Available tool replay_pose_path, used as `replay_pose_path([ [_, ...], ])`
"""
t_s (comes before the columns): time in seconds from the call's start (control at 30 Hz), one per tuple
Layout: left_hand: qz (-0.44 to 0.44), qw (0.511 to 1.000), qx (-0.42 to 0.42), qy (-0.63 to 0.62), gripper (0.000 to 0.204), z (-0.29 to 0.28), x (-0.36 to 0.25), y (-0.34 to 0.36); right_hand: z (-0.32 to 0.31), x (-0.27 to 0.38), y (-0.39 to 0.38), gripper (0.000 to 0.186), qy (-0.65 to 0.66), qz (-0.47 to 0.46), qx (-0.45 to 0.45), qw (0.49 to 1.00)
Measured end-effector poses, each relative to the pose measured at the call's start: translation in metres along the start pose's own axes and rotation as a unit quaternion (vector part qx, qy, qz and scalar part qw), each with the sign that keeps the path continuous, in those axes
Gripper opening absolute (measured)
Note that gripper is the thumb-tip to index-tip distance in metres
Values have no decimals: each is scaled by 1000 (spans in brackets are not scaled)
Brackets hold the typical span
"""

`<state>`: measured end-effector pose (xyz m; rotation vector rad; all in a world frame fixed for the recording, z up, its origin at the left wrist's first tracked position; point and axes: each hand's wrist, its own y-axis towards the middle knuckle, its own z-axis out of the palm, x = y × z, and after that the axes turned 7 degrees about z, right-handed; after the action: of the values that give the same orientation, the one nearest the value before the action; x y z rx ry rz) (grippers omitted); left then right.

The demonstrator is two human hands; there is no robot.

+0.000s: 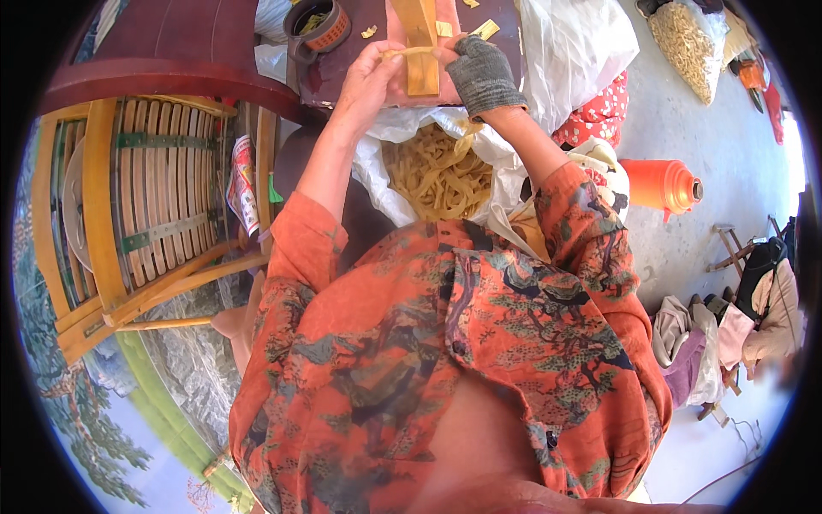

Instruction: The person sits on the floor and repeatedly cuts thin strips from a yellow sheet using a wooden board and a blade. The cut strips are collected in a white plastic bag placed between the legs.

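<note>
Across a wooden block [421, 81] on a pink cloth [386, 17] lies a thin yellowish strip [411, 51], stretched between my hands. My left hand [368, 77] is bare and pinches the strip's left end at the block's left side. My right hand [478, 77], in a grey fingerless glove, is closed at the strip's right end, its fingertips partly hidden. Small pale yellow pieces [369, 32] lie on the dark tabletop [507, 51]. Below my hands an open white sack [368, 150] holds many tan strips [437, 180].
A mug [317, 27] stands at back left. Folding wooden chairs [171, 197] are at left. White plastic [582, 38], a red patterned cloth [599, 111] and an orange flask [651, 184] are at right. A bag of pale pieces [685, 51] and piled clothing [719, 334] lie farther right.
</note>
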<state>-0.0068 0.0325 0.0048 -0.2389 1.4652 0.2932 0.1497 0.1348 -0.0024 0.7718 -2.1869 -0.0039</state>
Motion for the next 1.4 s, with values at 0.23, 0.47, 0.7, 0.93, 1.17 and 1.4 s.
replay_pose_path([
  [0.23, 38, 904, -14, 425, 27, 6, 14, 16, 19, -15, 12, 28, -141, 99, 93, 981],
  [0.47, -33, 850, 8, 525, 27, 16, -11, -32, 27, -28, -8, 31, -210, 70, 134, 966],
  [0.7, 29, 938, 47, 342, 30, 15, 24, -81, -13, 37, -71, 21, 28, 28, -1, 999],
  [0.93, -283, 824, -9, -491, 15, 24, 10, -93, 1, 58, -114, 13, 62, -167, 7, 984],
  [1.17, -258, 906, -85, -324, 22, 51, -12, -97, 3, 64, -107, 22, 441, 189, 147, 865],
  [1.4, -2, 926, 67, 372, 27, 28, -17, -97, 16, 37, -88, 25, 233, -13, 36, 972],
])
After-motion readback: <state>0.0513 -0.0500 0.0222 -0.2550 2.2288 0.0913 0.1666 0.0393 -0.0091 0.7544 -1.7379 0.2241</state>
